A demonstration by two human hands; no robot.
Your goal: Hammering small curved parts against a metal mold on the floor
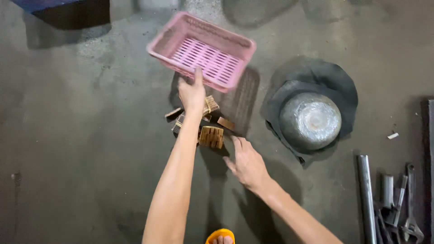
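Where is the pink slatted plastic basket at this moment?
In the head view, the pink slatted plastic basket is tilted above the concrete floor, upper centre, gripped at its near rim by the left hand, just beyond the small wooden bundles.

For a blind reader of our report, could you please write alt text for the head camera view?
Seen from above, a person's left hand holds a tilted pink plastic basket over small bundles of wooden pieces on a concrete floor. The open right hand hovers beside them. A metal bowl on dark cloth and metal tools lie to the right.
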